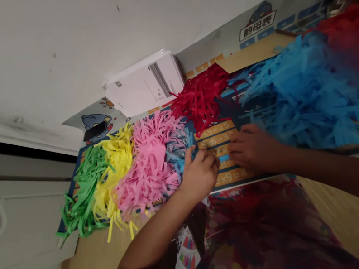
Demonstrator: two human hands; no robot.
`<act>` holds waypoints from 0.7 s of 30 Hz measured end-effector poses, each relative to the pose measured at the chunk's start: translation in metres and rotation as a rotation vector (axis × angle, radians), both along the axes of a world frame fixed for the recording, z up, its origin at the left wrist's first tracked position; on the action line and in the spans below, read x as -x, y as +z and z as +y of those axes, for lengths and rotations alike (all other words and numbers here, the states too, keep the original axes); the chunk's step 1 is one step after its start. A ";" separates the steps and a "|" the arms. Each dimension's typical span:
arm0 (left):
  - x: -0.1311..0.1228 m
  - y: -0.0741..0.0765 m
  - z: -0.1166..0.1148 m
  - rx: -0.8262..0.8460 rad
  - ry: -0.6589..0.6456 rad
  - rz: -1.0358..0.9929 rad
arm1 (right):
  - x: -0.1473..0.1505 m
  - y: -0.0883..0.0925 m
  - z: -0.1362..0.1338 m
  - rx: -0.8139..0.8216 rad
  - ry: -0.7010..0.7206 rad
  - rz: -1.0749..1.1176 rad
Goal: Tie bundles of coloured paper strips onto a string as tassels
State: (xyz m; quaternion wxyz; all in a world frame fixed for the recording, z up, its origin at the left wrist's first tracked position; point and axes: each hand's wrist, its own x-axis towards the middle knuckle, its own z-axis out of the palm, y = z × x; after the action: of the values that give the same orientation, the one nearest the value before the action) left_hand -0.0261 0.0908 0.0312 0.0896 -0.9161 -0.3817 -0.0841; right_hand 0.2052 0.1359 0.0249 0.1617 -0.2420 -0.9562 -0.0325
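Wooden desk against a white wall, covered by a printed multiplication-table mat (216, 139). Shredded paper sits in colour-sorted heaps, probably so nothing mixes: green (84, 194), yellow (116, 168), pink (151, 162), red (199, 97), blue (310, 94). On the bare patch between the heaps, the left hand (200, 174) pinches a short light-blue paper strip (224, 158), and the right hand (254, 149), fingers together, grips its other end.
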 end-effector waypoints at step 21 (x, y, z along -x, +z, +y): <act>0.015 -0.024 -0.009 -0.019 0.010 -0.160 | -0.026 -0.026 -0.012 -0.178 -0.032 0.069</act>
State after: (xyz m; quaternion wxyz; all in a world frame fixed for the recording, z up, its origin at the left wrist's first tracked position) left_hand -0.0412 0.0815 0.0072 0.0681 -0.9036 -0.3914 -0.1604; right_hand 0.2309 0.1240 -0.0010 0.2148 -0.2431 -0.9393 -0.1117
